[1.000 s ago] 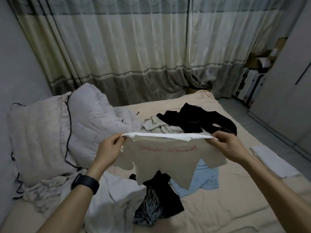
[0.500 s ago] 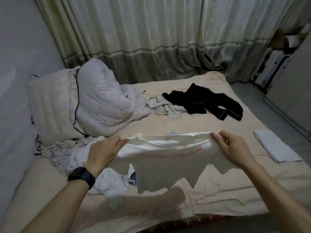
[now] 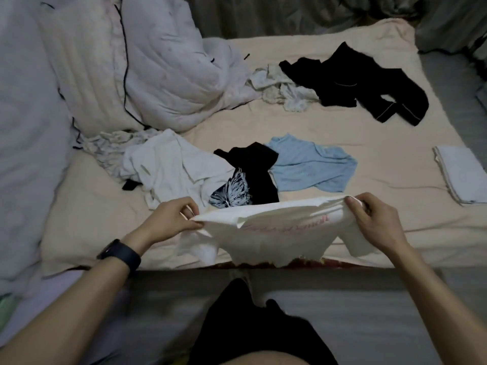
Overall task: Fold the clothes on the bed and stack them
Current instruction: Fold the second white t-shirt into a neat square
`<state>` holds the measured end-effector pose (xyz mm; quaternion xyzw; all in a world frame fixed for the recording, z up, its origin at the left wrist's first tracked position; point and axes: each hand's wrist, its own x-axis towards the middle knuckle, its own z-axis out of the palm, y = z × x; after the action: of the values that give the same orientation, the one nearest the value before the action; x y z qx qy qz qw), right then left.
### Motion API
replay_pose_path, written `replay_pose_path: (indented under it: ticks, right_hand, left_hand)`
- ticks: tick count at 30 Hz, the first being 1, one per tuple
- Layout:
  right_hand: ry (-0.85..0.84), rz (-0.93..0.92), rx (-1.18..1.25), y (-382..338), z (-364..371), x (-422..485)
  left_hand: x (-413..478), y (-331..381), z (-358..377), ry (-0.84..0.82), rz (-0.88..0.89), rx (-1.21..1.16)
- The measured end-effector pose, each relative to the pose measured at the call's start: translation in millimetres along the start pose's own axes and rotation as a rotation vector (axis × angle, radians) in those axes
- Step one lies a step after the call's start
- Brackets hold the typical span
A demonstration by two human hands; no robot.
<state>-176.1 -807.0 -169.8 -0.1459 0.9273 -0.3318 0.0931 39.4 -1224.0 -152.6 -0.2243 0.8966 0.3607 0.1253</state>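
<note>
A person is holding a white T-shirt (image 3: 276, 233) by its upper edge, the left hand (image 3: 168, 219) pinching one end and the right hand (image 3: 374, 222) gripping the other. Its long axis is running left to right over the near edge of the bed (image 3: 342, 138). Bare sheet is lying just beyond, to the right, likely the spot for laying it flat.

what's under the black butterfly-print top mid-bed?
The black top with a pale butterfly print overlaps the crumpled white shirt on one side and the light blue knit top on the other. Whatever lies directly beneath its middle is covered.
</note>
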Motion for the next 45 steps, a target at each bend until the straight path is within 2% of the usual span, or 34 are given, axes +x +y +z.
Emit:
replay_pose_path:
  ticks: [5,9,12,15,19,22,25,28,29,31,34,35,39,42,45]
  right_hand:
    - [-0.046,0.068,-0.082,-4,20,56]
    - [-0.086,0.047,-0.274,-14,55,139]
    - [-0.146,0.162,-0.372,-21,97,208]
    - [-0.162,0.253,-0.329,-21,150,276]
    - [-0.08,0.331,-0.205,-2,224,351]
    - [-0.179,0.378,-0.117,16,271,358]
    - [-0.251,0.461,-0.102,36,306,303]
    - [-0.209,0.578,-0.049,54,322,217]
    - [-0.213,0.662,-0.028,59,323,191]
    - [-0.248,0.797,-0.002,73,321,145]
    - [-0.315,0.915,0.058,101,314,96]
    - [-0.348,0.958,0.101,108,312,86]
    - [-0.409,0.933,0.23,140,315,56]
    - [-0.337,0.862,0.363,157,313,42]
    - [-0.254,0.82,0.332,170,305,26]
  left_hand:
    - [56,-15,-12,0.061,-0.06,-0.067]
    - [141,-31,-18,0.056,-0.042,0.018]
    - [219,-47,-10,0.014,-0.127,0.032]
    - [303,-61,0,0.029,-0.183,0.112]
    - [405,-78,25,0.152,-0.216,0.154]
    - [436,-91,63,0.196,-0.232,0.208]
    - [405,-103,115,0.219,-0.113,0.333]
    - [332,-116,169,0.271,0.056,0.387]
    - [304,-120,187,0.264,0.036,0.385]
    - [257,-126,217,0.223,-0.175,0.255]
    - [217,-128,239,0.163,-0.674,-0.318]
    - [212,-130,245,0.128,-0.767,-0.44]
    - [193,-152,266,-0.004,-0.69,-0.409]
    - [184,-171,274,-0.109,-0.615,-0.403]
    - [158,-177,280,-0.231,-0.567,-0.346]
